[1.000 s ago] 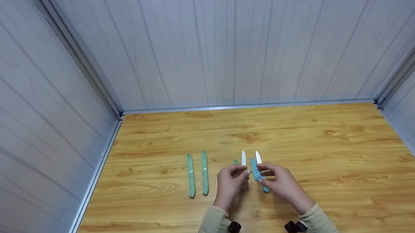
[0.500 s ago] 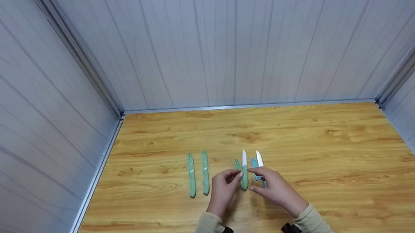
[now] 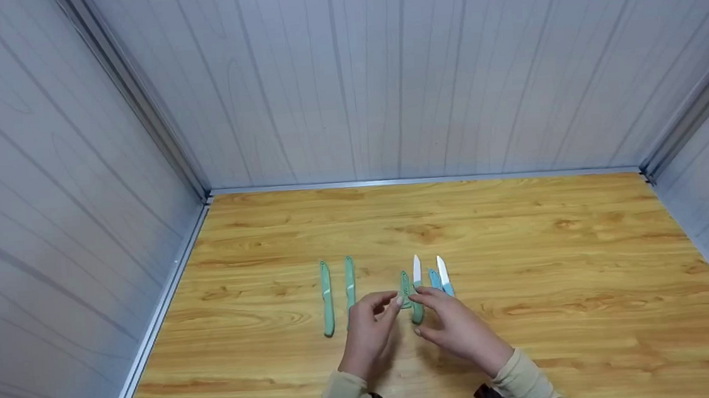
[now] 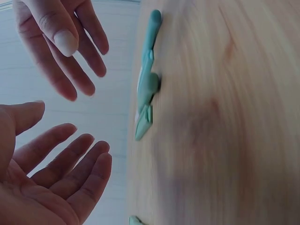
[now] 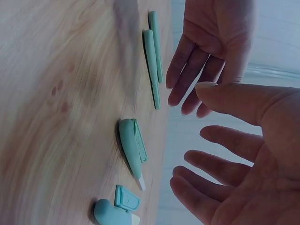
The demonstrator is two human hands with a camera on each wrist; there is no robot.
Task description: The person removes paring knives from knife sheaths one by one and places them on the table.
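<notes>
My left hand (image 3: 370,332) hovers above the table with relaxed, empty fingers, left of a small green sheath (image 3: 404,281). My right hand (image 3: 463,329), also empty with fingers loosely bent, hangs over a green-handled paring knife (image 3: 416,271) and partly covers its handle. That knife's white blade is bare, and the sheath lies beside it. To the right lies a blue-handled paring knife (image 3: 443,273), blade bare, with its blue sheath (image 3: 435,279) alongside; my right hand hides their lower parts. In the right wrist view, both hands stand apart from the green knife (image 5: 130,143).
Two sheathed green knives lie parallel on the left: an outer knife (image 3: 326,302) and an inner knife (image 3: 349,278), partly behind my left hand. The wood-grain table (image 3: 256,232) meets a pale back wall (image 3: 345,79) and side walls.
Both hands have shifted left, the right one from the blue knife and sheath to over the green knife. The knives and sheaths have stayed in place.
</notes>
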